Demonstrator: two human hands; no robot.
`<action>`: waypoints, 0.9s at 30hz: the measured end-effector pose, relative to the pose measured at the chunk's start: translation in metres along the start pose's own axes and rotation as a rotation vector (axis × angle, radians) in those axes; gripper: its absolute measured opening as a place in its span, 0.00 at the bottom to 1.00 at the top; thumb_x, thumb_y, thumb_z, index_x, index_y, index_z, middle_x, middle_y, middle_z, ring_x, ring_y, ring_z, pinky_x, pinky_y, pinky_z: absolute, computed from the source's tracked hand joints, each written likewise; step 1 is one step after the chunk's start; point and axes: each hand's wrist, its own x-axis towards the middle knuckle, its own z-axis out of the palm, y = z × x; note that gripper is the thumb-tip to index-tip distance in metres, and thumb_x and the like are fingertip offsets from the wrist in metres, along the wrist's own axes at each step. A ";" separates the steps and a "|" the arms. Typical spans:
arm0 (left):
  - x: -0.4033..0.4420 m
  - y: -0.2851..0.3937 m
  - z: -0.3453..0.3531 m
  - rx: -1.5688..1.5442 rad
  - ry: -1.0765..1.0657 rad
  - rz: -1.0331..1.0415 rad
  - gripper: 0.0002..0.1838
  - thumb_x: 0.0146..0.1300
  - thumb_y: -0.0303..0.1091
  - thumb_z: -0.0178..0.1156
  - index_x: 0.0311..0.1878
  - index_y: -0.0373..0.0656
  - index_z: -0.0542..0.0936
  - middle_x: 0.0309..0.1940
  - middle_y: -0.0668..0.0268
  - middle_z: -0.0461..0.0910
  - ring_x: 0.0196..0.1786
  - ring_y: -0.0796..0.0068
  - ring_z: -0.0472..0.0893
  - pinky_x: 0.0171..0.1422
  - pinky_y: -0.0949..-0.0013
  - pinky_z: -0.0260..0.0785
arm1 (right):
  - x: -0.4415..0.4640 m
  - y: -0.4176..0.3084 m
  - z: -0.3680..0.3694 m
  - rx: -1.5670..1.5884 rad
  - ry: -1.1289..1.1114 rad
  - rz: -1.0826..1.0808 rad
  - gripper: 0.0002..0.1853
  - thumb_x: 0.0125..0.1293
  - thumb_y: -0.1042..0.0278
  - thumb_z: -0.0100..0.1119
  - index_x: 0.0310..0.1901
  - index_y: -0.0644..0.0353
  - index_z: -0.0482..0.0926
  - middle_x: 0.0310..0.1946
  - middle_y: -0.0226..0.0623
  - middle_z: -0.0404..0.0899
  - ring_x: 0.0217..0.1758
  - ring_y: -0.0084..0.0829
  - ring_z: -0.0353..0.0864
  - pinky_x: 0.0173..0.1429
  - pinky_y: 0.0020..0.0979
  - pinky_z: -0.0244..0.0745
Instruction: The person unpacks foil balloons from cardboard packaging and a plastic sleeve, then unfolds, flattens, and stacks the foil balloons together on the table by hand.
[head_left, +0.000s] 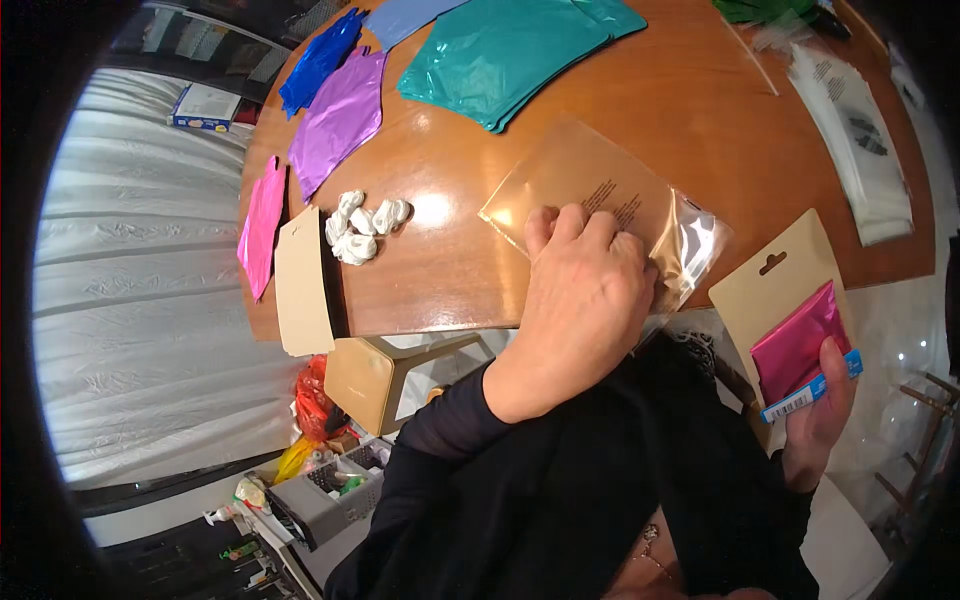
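My left hand (590, 270) is closed, its fingers curled over a clear plastic bag (570, 165) printed with small dark text. That bag lies on the wooden table near its front edge, and its crinkled right end catches the light. At the right, beyond the table edge, my right hand (825, 410) grips a beige card (768, 285) with a hang hole. A folded shiny pink piece (795, 345) sits on the card, along with a blue strip (800, 399) bearing a barcode. My thumb rests over the front of the strip.
White bundles (355, 248) lie left on the table (440, 290) beside a beige card (303, 285). Pink (262, 230), purple (340, 125), blue (322, 62) and teal (500, 65) flat pieces line its left and far sides. Clear packets (860, 150) lie right; a box (365, 385) stands below.
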 end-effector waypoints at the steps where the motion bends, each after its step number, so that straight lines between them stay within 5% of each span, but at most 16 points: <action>1: 0.001 0.000 0.000 0.000 0.007 0.005 0.07 0.53 0.27 0.66 0.29 0.44 0.76 0.32 0.64 0.74 0.40 0.61 0.70 0.58 0.56 0.59 | 0.001 -0.001 0.003 0.000 -0.002 -0.009 0.22 0.72 0.71 0.48 0.64 0.69 0.72 0.56 0.45 0.81 0.53 0.33 0.83 0.60 0.29 0.75; 11: 0.003 0.018 0.004 -0.065 -0.083 -0.066 0.07 0.54 0.26 0.64 0.33 0.42 0.74 0.24 0.62 0.77 0.25 0.59 0.75 0.33 0.63 0.69 | -0.002 -0.026 0.037 -0.160 0.060 -0.040 0.18 0.69 0.72 0.51 0.57 0.69 0.77 0.46 0.39 0.84 0.45 0.25 0.82 0.53 0.24 0.73; 15: 0.006 0.027 0.008 -0.092 -0.055 -0.071 0.07 0.56 0.26 0.64 0.32 0.41 0.73 0.20 0.62 0.77 0.19 0.58 0.75 0.24 0.62 0.65 | -0.001 -0.042 0.040 -0.389 0.026 0.005 0.09 0.65 0.76 0.55 0.44 0.65 0.82 0.33 0.31 0.83 0.30 0.18 0.76 0.37 0.18 0.69; 27: -0.002 0.034 0.001 -0.111 -0.085 -0.022 0.06 0.59 0.27 0.60 0.33 0.39 0.72 0.22 0.58 0.76 0.19 0.58 0.75 0.24 0.62 0.66 | 0.012 -0.042 0.048 -0.369 -0.101 0.138 0.05 0.63 0.78 0.55 0.34 0.61 0.81 0.25 0.24 0.78 0.24 0.12 0.68 0.30 0.17 0.62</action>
